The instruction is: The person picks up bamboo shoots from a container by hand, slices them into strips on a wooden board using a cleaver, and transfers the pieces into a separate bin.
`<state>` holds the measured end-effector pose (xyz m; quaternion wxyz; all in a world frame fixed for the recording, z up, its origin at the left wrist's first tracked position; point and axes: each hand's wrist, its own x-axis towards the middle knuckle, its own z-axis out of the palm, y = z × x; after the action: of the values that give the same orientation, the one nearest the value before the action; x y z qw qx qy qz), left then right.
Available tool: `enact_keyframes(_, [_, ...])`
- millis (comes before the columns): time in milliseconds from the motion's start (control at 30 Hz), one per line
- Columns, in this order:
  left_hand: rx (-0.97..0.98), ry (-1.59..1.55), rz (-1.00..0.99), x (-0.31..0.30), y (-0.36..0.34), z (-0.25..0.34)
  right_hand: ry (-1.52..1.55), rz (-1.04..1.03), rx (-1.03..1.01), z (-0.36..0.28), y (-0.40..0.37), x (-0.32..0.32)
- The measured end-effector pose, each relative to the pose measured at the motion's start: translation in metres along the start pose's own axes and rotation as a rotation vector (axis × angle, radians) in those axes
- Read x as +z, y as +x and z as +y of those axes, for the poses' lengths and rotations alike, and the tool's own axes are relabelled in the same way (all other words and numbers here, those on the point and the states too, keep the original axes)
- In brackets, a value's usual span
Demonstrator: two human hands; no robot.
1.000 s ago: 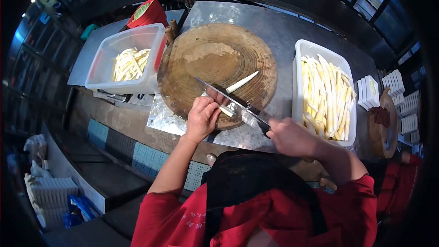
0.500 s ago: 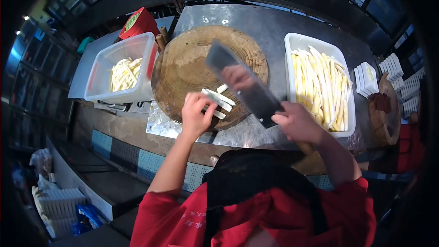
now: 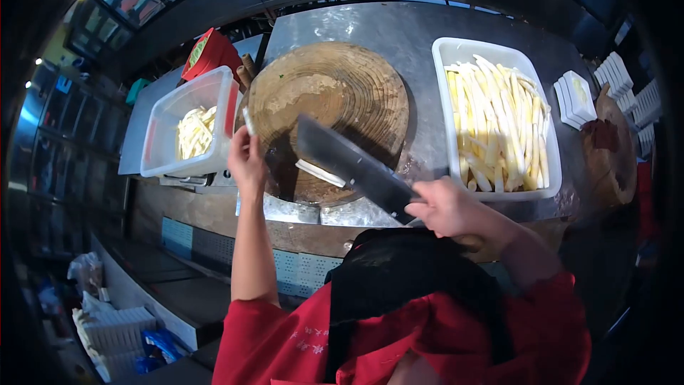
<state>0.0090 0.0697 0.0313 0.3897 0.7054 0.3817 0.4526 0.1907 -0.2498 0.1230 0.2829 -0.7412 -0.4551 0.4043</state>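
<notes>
My right hand (image 3: 443, 207) is closed round the handle of a wide cleaver (image 3: 349, 164), whose blade hangs over the near part of the round wooden chopping block (image 3: 320, 100). Beneath the blade, pale cut stalk pieces (image 3: 320, 173) lie on the block. My left hand (image 3: 247, 160) is at the block's left edge, its fingers closed on a white stalk piece (image 3: 247, 120). Just left of it stands a clear plastic tub (image 3: 158, 125) with cut pieces (image 3: 197, 132) inside.
A white tub (image 3: 441, 100) of long pale stalks (image 3: 499, 125) stands right of the block. Behind the clear tub is a red container (image 3: 219, 53). White dishes (image 3: 575, 98) and a second wooden block (image 3: 609, 150) are at the far right.
My left hand has moved left from the middle of the block to its edge, with a stalk piece. The cleaver has come lower and left. Fewer pieces lie on the block.
</notes>
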Motion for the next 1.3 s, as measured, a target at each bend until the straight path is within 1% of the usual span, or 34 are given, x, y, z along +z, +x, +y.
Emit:
enact_keyframes(67, [0.327, 0.238, 0.085, -0.01, -0.02, 0.004, -0.114, -0.132, -0.01, 0.001, 0.017, 0.008])
enact_keyframes(100, [0.483, 0.274, 0.058, -0.008, -0.03, 0.011, -0.114, -0.134, -0.015, -0.002, 0.023, 0.005])
enact_keyframes(133, [0.636, 0.31, 0.031, -0.001, -0.043, 0.017, -0.122, -0.169, 0.075, -0.006, 0.027, -0.001])
enact_keyframes(167, [0.656, 0.329, -0.04, 0.007, -0.055, 0.017, -0.133, -0.208, 0.166, -0.01, 0.03, -0.005])
enact_keyframes(200, [0.692, 0.369, -0.152, 0.014, -0.064, 0.022, -0.137, -0.128, 0.213, -0.015, 0.03, -0.009])
enact_keyframes(233, [0.775, 0.369, -0.201, 0.024, -0.068, 0.018, -0.205, -0.056, 0.103, -0.008, 0.033, -0.01])
enact_keyframes(267, [0.769, 0.382, -0.342, 0.028, -0.072, 0.014, -0.272, 0.016, -0.008, 0.0, 0.034, -0.012])
enact_keyframes(300, [0.74, 0.361, -0.372, 0.032, -0.074, 0.013, -0.279, 0.008, -0.004, 0.002, 0.033, -0.012])
enact_keyframes(333, [0.714, 0.34, -0.401, 0.035, -0.075, 0.012, -0.298, 0.036, -0.06, 0.003, 0.033, -0.013])
enact_keyframes(367, [0.71, 0.338, -0.395, 0.035, -0.073, 0.011, -0.315, 0.066, -0.118, 0.003, 0.033, -0.013])
enact_keyframes(400, [0.721, 0.303, -0.384, 0.034, -0.072, 0.012, -0.32, 0.059, -0.118, 0.005, 0.032, -0.013])
enact_keyframes(467, [0.733, 0.267, -0.372, 0.034, -0.071, 0.011, -0.321, 0.098, -0.259, 0.009, 0.027, -0.01])
enact_keyframes(567, [0.734, 0.252, -0.349, 0.035, -0.072, 0.006, -0.414, 0.045, -0.19, 0.005, 0.021, -0.012])
enact_keyframes(700, [0.712, 0.252, -0.343, 0.035, -0.073, 0.005, -0.427, -0.038, -0.111, -0.003, 0.025, -0.017])
enact_keyframes(800, [0.694, 0.242, -0.337, 0.035, -0.072, 0.006, -0.437, -0.083, -0.049, -0.01, 0.036, -0.006])
enact_keyframes(867, [0.697, 0.238, -0.345, 0.035, -0.071, 0.009, -0.447, -0.013, -0.239, -0.007, 0.039, 0.002])
enact_keyframes(900, [0.691, 0.228, -0.335, 0.035, -0.071, 0.011, -0.44, -0.005, -0.235, -0.007, 0.036, 0.001])
enact_keyframes(967, [0.674, 0.233, -0.347, 0.033, -0.073, 0.015, -0.514, -0.11, -0.087, -0.01, 0.022, -0.004])
enact_keyframes(1000, [0.689, 0.224, -0.358, 0.032, -0.072, 0.016, -0.508, -0.094, -0.078, -0.013, 0.016, -0.009])
enact_keyframes(1067, [0.648, 0.271, -0.352, 0.035, -0.071, 0.015, -0.432, -0.136, 0.138, -0.016, 0.0, -0.021])
enact_keyframes(1100, [0.654, 0.294, -0.346, 0.04, -0.069, 0.014, -0.421, -0.101, 0.169, -0.009, -0.006, -0.022])
enact_keyframes(1167, [0.68, 0.32, -0.383, 0.055, -0.061, 0.016, -0.416, -0.013, 0.132, 0.01, -0.017, -0.02])
enact_keyframes(1200, [0.682, 0.334, -0.405, 0.064, -0.056, 0.019, -0.41, 0.022, 0.169, 0.019, -0.026, -0.019])
enact_keyframes(1267, [0.744, 0.333, -0.424, 0.083, -0.039, 0.016, -0.261, 0.255, 0.057, 0.03, -0.04, -0.012])
enact_keyframes(1300, [0.728, 0.37, -0.437, 0.09, -0.032, 0.02, -0.204, 0.296, 0.075, 0.031, -0.052, -0.015])
